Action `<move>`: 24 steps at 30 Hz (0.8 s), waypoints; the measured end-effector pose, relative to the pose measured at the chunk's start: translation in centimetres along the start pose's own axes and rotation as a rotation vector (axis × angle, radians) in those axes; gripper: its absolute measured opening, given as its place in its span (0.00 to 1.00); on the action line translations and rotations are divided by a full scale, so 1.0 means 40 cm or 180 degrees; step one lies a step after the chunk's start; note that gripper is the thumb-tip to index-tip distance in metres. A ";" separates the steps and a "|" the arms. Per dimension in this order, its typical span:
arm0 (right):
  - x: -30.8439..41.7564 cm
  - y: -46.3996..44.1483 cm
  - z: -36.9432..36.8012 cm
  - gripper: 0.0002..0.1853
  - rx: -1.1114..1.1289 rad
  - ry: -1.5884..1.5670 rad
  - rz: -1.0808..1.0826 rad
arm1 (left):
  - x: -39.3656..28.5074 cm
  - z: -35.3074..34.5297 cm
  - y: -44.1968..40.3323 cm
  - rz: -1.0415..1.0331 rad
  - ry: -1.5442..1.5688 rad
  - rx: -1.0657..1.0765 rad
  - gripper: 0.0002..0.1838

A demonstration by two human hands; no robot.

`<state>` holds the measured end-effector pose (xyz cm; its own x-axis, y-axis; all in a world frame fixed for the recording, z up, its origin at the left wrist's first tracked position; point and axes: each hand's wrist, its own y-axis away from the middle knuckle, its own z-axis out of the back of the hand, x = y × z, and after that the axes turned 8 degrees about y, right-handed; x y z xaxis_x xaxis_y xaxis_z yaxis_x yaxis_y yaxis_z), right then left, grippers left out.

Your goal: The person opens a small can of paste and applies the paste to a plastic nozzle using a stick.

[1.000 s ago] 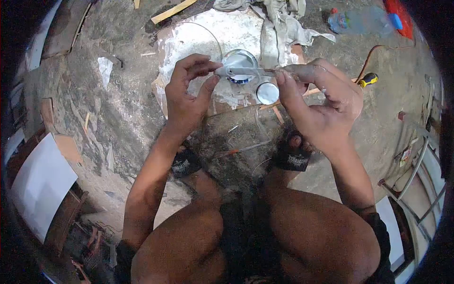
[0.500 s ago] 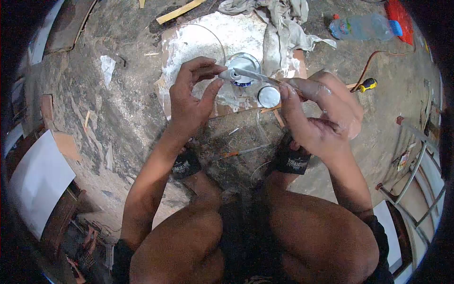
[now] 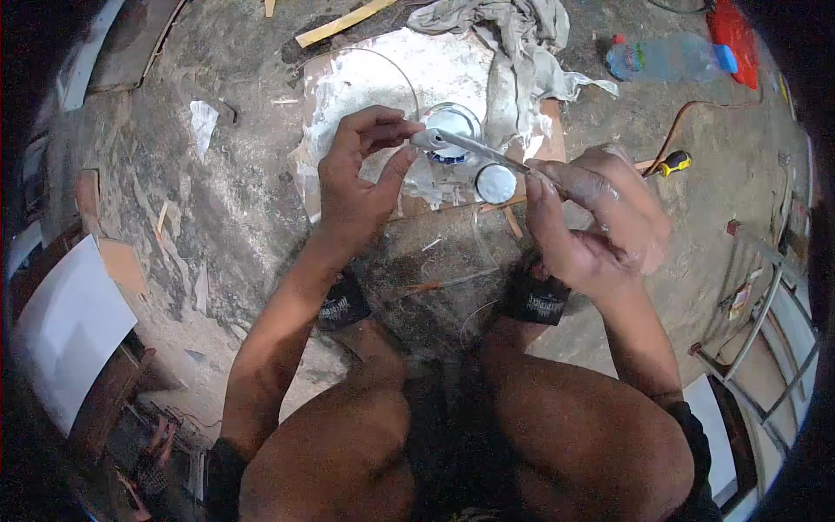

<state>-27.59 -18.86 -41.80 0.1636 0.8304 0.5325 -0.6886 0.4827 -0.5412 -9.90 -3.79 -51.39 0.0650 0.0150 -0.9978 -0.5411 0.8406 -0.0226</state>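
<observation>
A rough, stained floor (image 3: 261,226) is seen from above, with a board (image 3: 348,83) smeared in white laid on it. Over the board, a small pale piece (image 3: 426,140) with a round hole is pinched between the thumb and fingertips of the left hand (image 3: 361,178), its grip closed on the piece's end. A thin flat blade (image 3: 484,151) is clasped in the grip of the right hand (image 3: 613,213), whose fingers are marked with white. The blade's tip is held at the piece, beside the hole; whether the two are touching cannot be told.

Beneath them, an open can (image 3: 449,159) is partly hidden, and a round white-topped disc (image 3: 497,184) is set just beside it. A crumpled grey rag (image 3: 531,56) is draped across the board's far right part. Farther right, a yellow-and-black handle (image 3: 674,163), an orange cord (image 3: 678,126) and a clear bottle (image 3: 665,58) with a blue cap are strewn on the floor, the bottle lying near a red bag (image 3: 735,39). At the left edge, a large white sheet (image 3: 76,326) is seen.
</observation>
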 end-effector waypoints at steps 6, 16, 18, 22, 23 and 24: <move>-0.006 0.006 -0.003 0.09 -0.0112 -0.0010 0.0129 | -0.009 0.003 0.000 -0.0046 0.0012 0.0015 0.21; 0.006 0.004 0.005 0.10 -0.0052 0.0054 0.0122 | -0.016 0.004 0.005 -0.0031 -0.0054 -0.0014 0.20; 0.010 0.001 0.014 0.08 0.0081 -0.0009 0.0177 | -0.015 0.005 0.005 -0.0074 -0.0126 -0.0024 0.20; 0.006 0.006 0.013 0.07 0.0130 -0.0074 0.0227 | -0.010 0.007 0.005 -0.0142 -0.0184 -0.0033 0.20; 0.006 0.007 0.013 0.07 0.0158 -0.0068 0.0213 | -0.009 0.007 0.005 -0.0140 -0.0173 -0.0037 0.20; 0.007 0.008 0.014 0.07 0.0185 -0.0061 0.0201 | -0.007 0.008 0.005 -0.0153 -0.0173 -0.0040 0.20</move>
<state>-28.16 -18.64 -41.46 0.1055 0.8530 0.5112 -0.7371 0.4122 -0.5356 -9.77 -3.45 -51.09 0.1364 0.0045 -0.9906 -0.5467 0.8343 -0.0715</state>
